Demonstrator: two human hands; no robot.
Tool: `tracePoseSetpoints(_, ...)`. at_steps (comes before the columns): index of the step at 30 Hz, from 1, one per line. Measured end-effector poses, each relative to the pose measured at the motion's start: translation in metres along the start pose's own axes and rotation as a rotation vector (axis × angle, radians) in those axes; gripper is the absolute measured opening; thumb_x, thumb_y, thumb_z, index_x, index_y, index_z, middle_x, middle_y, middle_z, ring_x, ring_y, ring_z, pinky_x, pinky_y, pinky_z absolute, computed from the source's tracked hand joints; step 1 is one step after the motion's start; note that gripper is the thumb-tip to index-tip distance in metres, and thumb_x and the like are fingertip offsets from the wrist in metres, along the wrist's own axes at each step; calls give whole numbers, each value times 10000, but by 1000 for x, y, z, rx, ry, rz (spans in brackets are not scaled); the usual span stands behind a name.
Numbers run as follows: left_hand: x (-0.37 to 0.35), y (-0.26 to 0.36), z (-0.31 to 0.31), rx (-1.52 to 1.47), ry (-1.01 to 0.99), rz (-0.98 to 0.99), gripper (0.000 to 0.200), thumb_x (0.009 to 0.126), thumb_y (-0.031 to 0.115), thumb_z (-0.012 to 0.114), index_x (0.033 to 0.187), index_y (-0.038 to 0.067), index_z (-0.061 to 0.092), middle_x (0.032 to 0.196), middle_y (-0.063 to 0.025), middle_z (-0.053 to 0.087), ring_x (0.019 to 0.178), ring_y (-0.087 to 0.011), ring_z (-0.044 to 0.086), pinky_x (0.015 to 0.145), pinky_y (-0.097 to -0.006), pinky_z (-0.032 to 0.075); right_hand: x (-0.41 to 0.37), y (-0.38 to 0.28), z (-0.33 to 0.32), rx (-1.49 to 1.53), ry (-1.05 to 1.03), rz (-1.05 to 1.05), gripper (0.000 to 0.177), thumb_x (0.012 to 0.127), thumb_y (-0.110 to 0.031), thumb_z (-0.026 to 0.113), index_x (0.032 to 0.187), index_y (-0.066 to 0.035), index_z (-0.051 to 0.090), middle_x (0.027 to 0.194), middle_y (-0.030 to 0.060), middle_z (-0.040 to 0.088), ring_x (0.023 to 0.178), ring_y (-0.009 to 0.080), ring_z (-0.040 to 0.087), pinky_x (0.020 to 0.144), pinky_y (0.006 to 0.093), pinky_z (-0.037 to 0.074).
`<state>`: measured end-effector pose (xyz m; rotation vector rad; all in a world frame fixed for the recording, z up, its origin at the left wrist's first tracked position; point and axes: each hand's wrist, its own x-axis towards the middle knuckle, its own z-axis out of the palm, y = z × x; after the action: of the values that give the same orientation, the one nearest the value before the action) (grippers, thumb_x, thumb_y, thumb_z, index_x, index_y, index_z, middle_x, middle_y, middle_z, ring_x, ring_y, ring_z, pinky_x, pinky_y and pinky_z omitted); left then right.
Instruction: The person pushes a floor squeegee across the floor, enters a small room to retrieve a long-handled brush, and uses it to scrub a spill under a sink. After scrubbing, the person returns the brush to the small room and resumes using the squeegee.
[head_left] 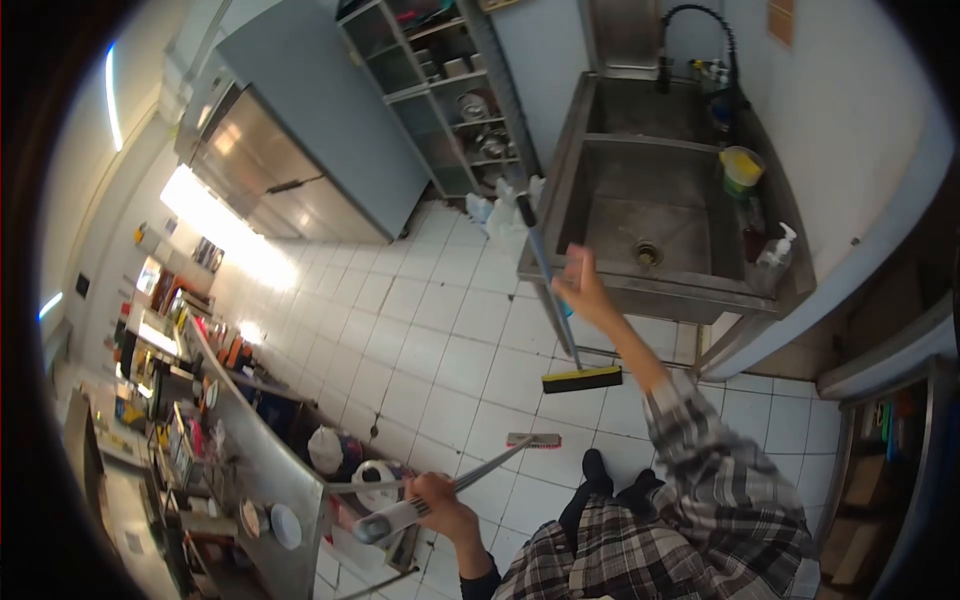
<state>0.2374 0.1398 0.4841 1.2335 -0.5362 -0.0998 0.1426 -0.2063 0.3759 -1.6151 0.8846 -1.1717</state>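
My left hand (437,503) is wrapped round the grey handle of a brush (534,440), whose flat head with reddish bristles is near the floor. My right hand (584,285) is raised beside the sink's front edge, fingers apart, nothing seen in it. Close by it, a squeegee (582,379) with a yellow and black head stands on the tiles, its grey-blue pole leaning towards the sink (655,287). Whether my right fingers touch that pole cannot be made out.
A steel fridge (290,180) and a shelf rack (455,110) stand at the back. A steel counter (265,450) with kitchen items runs along the left, with white bags (375,480) beside it. An open cabinet (880,480) is at the right.
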Motion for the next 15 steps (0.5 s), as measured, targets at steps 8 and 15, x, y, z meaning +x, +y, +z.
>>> tracePoseSetpoints(8, -85, -21, 130, 48, -1258, 299, 305, 707, -98, 582, 959, 16, 455, 878, -145, 497, 828, -304, 520, 711, -375, 434, -208, -220, -147, 636, -200, -130, 661, 800, -417, 644, 1263, -51, 346, 1224, 173, 500, 1086, 266, 504, 949, 411, 344)
tracePoseSetpoints(15, -236, 36, 160, -206, -1821, 316, 402, 646, -54, 587, 1020, 91, 572, 938, -66, 521, 836, -265, 535, 707, -347, 452, -359, -270, -240, 536, 216, -609, 707, 673, -136, 783, 1186, 9, 317, 758, 60, 569, 575, 114, 493, 613, 383, 415)
